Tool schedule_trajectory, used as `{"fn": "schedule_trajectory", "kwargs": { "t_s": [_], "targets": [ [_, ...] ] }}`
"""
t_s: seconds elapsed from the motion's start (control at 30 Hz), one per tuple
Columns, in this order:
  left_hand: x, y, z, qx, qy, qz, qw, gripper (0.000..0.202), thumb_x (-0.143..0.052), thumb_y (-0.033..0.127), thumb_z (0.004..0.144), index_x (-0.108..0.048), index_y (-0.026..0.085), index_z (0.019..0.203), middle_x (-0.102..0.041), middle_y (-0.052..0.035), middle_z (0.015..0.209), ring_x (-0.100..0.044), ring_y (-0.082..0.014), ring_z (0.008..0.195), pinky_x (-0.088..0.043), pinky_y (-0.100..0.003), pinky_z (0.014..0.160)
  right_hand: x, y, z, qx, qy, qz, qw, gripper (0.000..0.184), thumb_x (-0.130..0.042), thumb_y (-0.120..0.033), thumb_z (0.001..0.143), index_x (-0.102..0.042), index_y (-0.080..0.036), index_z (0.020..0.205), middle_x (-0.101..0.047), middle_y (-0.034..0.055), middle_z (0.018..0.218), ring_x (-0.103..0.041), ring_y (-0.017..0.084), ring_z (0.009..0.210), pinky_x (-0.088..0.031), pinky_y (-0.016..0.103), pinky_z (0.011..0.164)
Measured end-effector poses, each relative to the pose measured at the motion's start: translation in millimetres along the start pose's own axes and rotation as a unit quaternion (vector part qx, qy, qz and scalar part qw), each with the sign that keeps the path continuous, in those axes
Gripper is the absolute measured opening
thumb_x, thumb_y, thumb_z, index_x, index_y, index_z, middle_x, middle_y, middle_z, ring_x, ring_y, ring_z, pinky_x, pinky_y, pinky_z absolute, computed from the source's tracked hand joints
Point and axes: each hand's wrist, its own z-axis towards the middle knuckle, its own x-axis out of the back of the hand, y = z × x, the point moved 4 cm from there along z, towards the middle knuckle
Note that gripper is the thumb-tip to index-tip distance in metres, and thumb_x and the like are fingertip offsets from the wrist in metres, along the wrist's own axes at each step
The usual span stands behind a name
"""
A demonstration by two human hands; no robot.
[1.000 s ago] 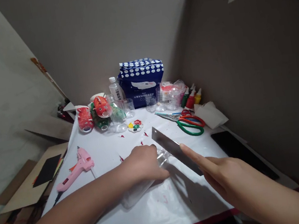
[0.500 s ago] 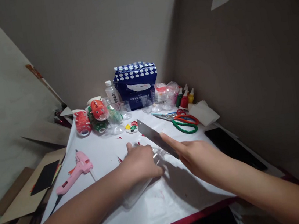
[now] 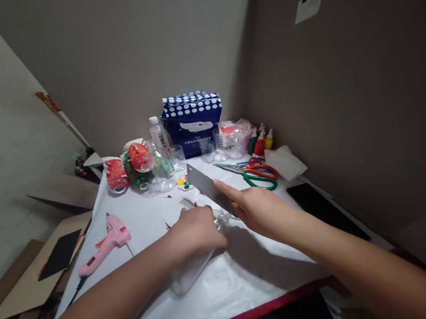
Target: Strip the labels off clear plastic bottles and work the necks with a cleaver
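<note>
A clear plastic bottle [image 3: 191, 273] lies on its side on the white-covered table, its neck pointing away to the right. My left hand [image 3: 197, 230] is wrapped over the bottle and presses it down; the hand and forearm hide much of it. My right hand [image 3: 255, 209] grips a kitchen knife [image 3: 209, 189] with a broad grey blade, the index finger laid along its back. The blade slants over the bottle's neck end; whether its edge touches the plastic I cannot tell. The knife's handle is hidden in my palm.
To the left lies a pink glue gun [image 3: 106, 243]. Scissors [image 3: 258, 174], paint bottles [image 3: 260, 145] and a black phone-like slab [image 3: 327, 212] are on the right. Behind stand a blue packet [image 3: 196, 125], cut clear bottle pieces [image 3: 177, 159] and red painted bottle figures [image 3: 115, 173].
The knife and my right hand have shifted slightly left, closer to my left hand. My left thumb has lowered towards the bottle. The whole view has tilted a little.
</note>
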Motion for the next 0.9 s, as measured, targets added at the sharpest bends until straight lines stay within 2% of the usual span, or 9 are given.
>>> {"fn": "schedule_trajectory", "kwargs": {
  "t_s": [0.07,0.17,0.27,0.33,0.4,0.5,0.67,0.77,0.9],
  "targets": [
    [0.7,-0.1,-0.7,-0.005,0.003,-0.008,1.000,0.054,-0.061,0.056,0.053,-0.060,0.019,0.092,-0.068,-0.0113,0.085,-0.061,-0.0332,0.084,-0.048,-0.037,0.064,-1.1,-1.9,-5.6,0.007,0.004,0.007,1.000,0.071,-0.043,-0.010,0.084,-0.017,-0.020,0.149,-0.069,0.0061,0.073,-0.061,0.018,0.059,-0.030,0.024,0.050],
    [0.4,-1.9,-0.2,-0.013,0.013,-0.009,1.000,0.052,-0.062,0.055,0.052,-0.059,0.020,0.091,-0.067,-0.0108,0.084,-0.060,-0.0331,0.086,-0.047,-0.037,0.065,-9.7,5.2,-36.4,0.019,-0.020,0.013,1.000,0.078,-0.044,-0.004,0.080,-0.013,-0.019,0.150,-0.069,0.0061,0.074,-0.062,0.017,0.059,-0.033,0.024,0.052],
    [-3.2,-4.4,1.9,-0.027,0.007,-0.029,0.999,0.049,-0.061,0.053,0.053,-0.058,0.021,0.091,-0.067,-0.0099,0.087,-0.061,-0.0299,0.083,-0.046,-0.033,0.058,-15.0,17.0,-70.2,0.020,-0.029,0.027,0.999,0.084,-0.044,-0.001,0.075,-0.013,-0.019,0.150,-0.069,0.0044,0.071,-0.061,0.016,0.055,-0.035,0.023,0.051],
    [-5.4,-5.2,3.5,-0.037,0.008,-0.034,0.999,0.049,-0.060,0.052,0.054,-0.057,0.021,0.092,-0.066,-0.0096,0.088,-0.062,-0.0280,0.081,-0.044,-0.031,0.054,-14.5,21.5,-79.1,0.019,-0.024,0.034,0.999,0.085,-0.044,0.000,0.074,-0.011,-0.019,0.150,-0.069,0.0034,0.070,-0.061,0.016,0.054,-0.035,0.023,0.051],
    [-6.6,-5.2,4.7,-0.039,0.015,-0.028,0.999,0.050,-0.060,0.052,0.054,-0.057,0.021,0.092,-0.066,-0.0098,0.088,-0.062,-0.0280,0.081,-0.044,-0.031,0.054,-13.5,21.7,-72.3,0.008,-0.036,0.023,0.999,0.084,-0.044,-0.001,0.075,-0.012,-0.019,0.150,-0.069,0.0036,0.070,-0.061,0.017,0.056,-0.035,0.023,0.051],
    [-6.5,-4.2,5.4,-0.033,0.018,-0.021,0.999,0.053,-0.062,0.053,0.052,-0.058,0.020,0.093,-0.067,-0.0100,0.088,-0.063,-0.0285,0.081,-0.045,-0.032,0.056,-10.4,13.8,-41.0,-0.003,-0.047,-0.007,0.999,0.079,-0.045,-0.005,0.080,-0.013,-0.019,0.150,-0.068,0.0044,0.070,-0.061,0.018,0.056,-0.031,0.024,0.050],
    [-4.5,-5.3,4.0,-0.005,-0.013,-0.040,0.999,0.056,-0.065,0.054,0.048,-0.059,0.020,0.092,-0.068,-0.0091,0.087,-0.064,-0.0272,0.075,-0.042,-0.031,0.050,-2.5,-4.2,-0.4,0.022,-0.006,-0.032,0.999,0.072,-0.045,-0.012,0.084,-0.017,-0.021,0.149,-0.069,0.0062,0.073,-0.062,0.019,0.060,-0.026,0.026,0.050],
    [-3.6,-5.7,3.0,-0.007,-0.010,-0.045,0.999,0.055,-0.064,0.055,0.049,-0.059,0.021,0.093,-0.067,-0.0091,0.088,-0.063,-0.0273,0.076,-0.042,-0.031,0.050,-5.0,-2.6,-12.2,0.030,-0.013,-0.027,0.999,0.076,-0.045,-0.008,0.083,-0.011,-0.020,0.150,-0.068,0.0056,0.074,-0.060,0.018,0.058,-0.029,0.025,0.051],
    [-5.1,-5.0,2.8,-0.019,-0.001,-0.037,0.999,0.054,-0.063,0.055,0.050,-0.058,0.021,0.092,-0.067,-0.0091,0.087,-0.062,-0.0284,0.080,-0.044,-0.031,0.055,-10.7,13.8,-56.2,0.030,-0.034,-0.012,0.999,0.081,-0.045,-0.004,0.078,-0.011,-0.020,0.150,-0.067,0.0035,0.069,-0.057,0.016,0.051,-0.031,0.023,0.048]
  ]
}}
